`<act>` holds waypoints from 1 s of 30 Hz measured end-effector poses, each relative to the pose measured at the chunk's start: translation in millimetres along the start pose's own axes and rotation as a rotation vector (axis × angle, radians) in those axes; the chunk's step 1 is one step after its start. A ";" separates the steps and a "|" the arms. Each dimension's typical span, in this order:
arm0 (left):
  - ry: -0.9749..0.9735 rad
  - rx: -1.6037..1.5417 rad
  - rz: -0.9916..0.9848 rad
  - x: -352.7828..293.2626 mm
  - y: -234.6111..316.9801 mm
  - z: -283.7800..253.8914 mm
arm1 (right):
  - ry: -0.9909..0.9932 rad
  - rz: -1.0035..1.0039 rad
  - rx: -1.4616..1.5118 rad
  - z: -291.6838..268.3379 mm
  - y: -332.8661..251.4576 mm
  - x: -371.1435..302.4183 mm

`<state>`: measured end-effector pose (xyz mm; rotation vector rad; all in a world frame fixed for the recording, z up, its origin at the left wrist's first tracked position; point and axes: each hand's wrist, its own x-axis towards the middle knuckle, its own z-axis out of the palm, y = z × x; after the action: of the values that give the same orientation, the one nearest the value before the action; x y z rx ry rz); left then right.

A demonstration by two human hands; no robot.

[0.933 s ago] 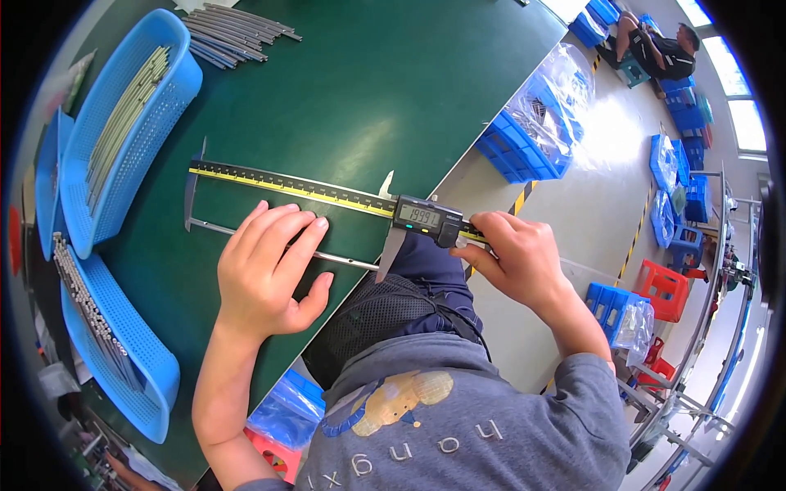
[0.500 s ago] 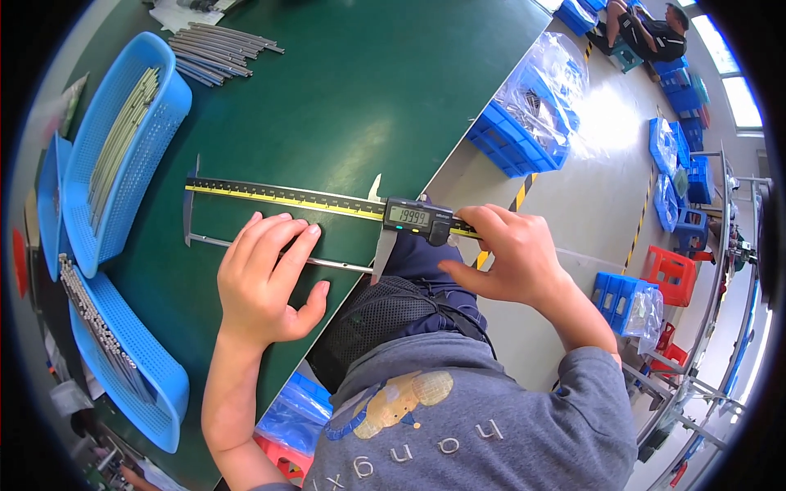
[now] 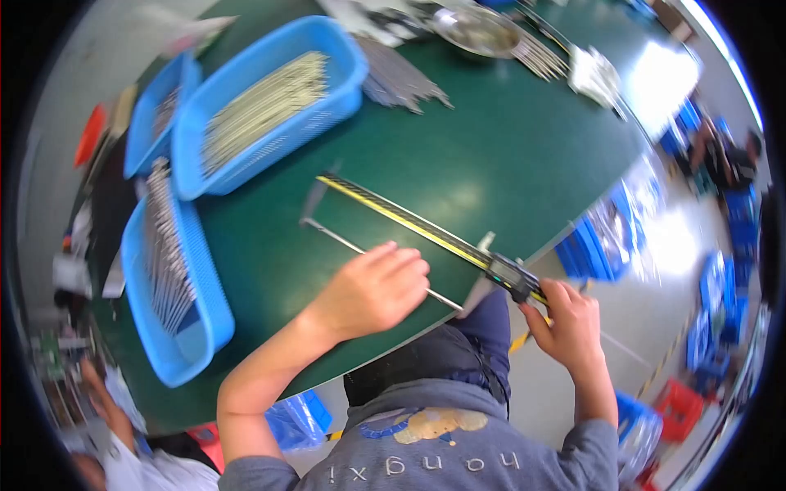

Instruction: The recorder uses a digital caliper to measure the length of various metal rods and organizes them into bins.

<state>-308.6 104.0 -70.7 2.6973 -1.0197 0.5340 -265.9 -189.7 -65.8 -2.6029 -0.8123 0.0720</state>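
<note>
A digital caliper (image 3: 401, 218) with a black and yellow beam lies slantwise over the green table, its display unit toward the near edge. My right hand (image 3: 566, 326) grips the caliper's end beyond the display, thumb and fingers closed. Between the caliper's long jaws runs a thin metal rod (image 3: 442, 300), roughly parallel to the beam. Closed over the middle of this rod is my left hand (image 3: 377, 288), its fingers bent and pressed together. The fingertips' hold is partly hidden by the back of the hand.
On the left stand blue baskets of rods: one of pale rods (image 3: 184, 155), one of shiny rods (image 3: 217, 315). Grey rods (image 3: 401, 75) and a metal bowl (image 3: 476, 31) lie at the back. A co-worker's arm (image 3: 110, 401) shows lower left. Blue crates (image 3: 591, 250) stand right of the table.
The view has swung left, bringing the bowl and a co-worker into sight. My left fingers, spread before, have curled in over the rod. My right hand still holds the caliper.
</note>
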 end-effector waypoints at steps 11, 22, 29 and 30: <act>0.498 0.413 -0.323 19.0 -123.7 -95.0 | 0.010 -0.184 0.043 -0.5 -1.1 41.6; 0.195 0.437 -0.896 -48.4 -161.8 -124.8 | -0.001 -0.175 0.049 1.6 2.9 42.7; 0.112 0.268 -1.122 -173.4 -85.3 -169.0 | -0.054 -0.182 0.050 0.2 7.9 46.9; 0.145 0.188 -1.157 -179.0 -83.2 -163.1 | -0.058 -0.177 0.050 -0.1 7.5 46.7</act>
<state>-419.5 323.5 0.5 2.7502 0.6828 0.5428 -223.1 -169.4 -65.3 -2.4810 -1.0435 0.1153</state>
